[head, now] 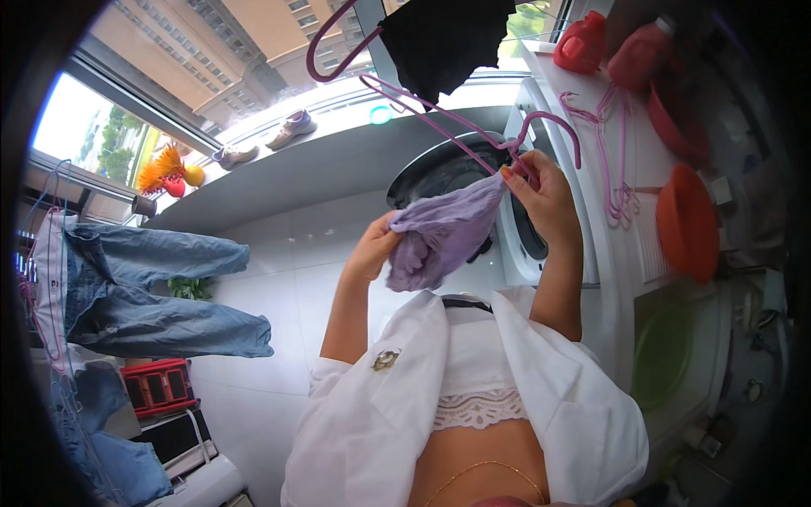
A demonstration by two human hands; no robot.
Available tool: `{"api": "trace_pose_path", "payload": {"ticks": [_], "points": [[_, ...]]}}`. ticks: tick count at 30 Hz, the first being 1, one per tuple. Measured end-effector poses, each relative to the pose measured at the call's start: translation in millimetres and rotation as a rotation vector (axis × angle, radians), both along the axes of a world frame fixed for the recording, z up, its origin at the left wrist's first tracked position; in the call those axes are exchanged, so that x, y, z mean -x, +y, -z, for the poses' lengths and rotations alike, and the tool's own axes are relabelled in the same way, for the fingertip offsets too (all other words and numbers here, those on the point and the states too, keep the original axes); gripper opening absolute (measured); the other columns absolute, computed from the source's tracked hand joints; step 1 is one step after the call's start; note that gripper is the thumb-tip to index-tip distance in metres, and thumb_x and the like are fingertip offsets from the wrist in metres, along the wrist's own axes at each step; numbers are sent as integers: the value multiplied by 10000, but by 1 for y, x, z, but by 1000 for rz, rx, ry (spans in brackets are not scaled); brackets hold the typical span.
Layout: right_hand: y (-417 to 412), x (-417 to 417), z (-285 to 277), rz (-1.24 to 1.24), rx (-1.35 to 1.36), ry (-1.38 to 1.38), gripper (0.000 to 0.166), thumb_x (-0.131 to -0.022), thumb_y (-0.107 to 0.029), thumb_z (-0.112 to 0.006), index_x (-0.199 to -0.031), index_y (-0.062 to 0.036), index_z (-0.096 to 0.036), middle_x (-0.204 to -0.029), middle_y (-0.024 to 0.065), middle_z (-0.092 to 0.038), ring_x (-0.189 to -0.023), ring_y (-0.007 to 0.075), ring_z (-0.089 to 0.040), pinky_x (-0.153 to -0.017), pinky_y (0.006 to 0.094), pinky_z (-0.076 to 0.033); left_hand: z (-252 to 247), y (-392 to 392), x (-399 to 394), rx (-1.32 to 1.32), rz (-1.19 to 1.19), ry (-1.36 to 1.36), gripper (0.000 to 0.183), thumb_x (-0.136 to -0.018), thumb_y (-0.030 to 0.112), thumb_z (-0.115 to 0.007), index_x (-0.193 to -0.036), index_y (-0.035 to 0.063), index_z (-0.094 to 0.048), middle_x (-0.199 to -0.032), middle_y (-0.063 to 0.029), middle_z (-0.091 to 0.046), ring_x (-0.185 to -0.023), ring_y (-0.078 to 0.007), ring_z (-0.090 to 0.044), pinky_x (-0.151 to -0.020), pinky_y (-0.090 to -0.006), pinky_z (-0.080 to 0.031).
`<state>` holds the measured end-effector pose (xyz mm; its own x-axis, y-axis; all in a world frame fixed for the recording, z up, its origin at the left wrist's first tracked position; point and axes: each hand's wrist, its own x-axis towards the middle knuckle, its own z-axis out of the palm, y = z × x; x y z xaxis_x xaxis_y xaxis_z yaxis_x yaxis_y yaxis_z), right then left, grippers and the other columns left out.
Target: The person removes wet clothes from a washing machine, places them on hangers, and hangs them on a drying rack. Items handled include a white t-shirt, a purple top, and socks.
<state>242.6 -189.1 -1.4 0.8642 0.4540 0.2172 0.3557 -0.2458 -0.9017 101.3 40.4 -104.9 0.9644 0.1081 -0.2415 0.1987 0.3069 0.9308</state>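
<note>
My left hand [372, 246] grips one edge of a crinkled lavender garment [443, 228], which is bunched and hangs between both hands. With my right hand [548, 196] I hold a pink clothes hanger [443, 130] near the base of its hook, and the garment's upper corner is pinched there too. The hanger's hook points up to the right, and its long frame reaches away to the upper left. Below and behind the hanger is a dark round basin [418, 168], partly covered by the garment. The garment's exact kind cannot be told.
A black garment [447, 44] hangs ahead. A white front-loading washing machine [523, 253] stands by the counter with pink hangers [602, 152], red detergent bottles [580, 44] and an orange basin [687, 222]. Jeans [165, 247] hang left. Shoes [291, 130] line the windowsill.
</note>
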Motion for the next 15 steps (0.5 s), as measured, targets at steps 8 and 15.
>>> {"api": "trace_pose_path", "payload": {"ticks": [8, 15], "points": [[1, -9, 20, 66, 77, -21, 267, -865, -266, -608, -894, -2, -570, -691, 61, -539, -626, 101, -486, -553, 245, -389, -65, 17, 20, 360, -183, -74, 391, -901, 240, -502, -1170, -44, -502, -1097, -148, -587, -996, -211, -594, -855, -310, -490], [4, -8, 29, -80, -55, 160, 278, -853, -248, -628, -979, -7, -568, -845, 63, -605, -724, 108, -554, -586, 237, -426, -74, 12, 13, 376, -214, -133, 394, -914, 250, -470, -1183, -38, -484, -1147, -161, -555, -1048, -219, -569, -883, -343, -483]]}}
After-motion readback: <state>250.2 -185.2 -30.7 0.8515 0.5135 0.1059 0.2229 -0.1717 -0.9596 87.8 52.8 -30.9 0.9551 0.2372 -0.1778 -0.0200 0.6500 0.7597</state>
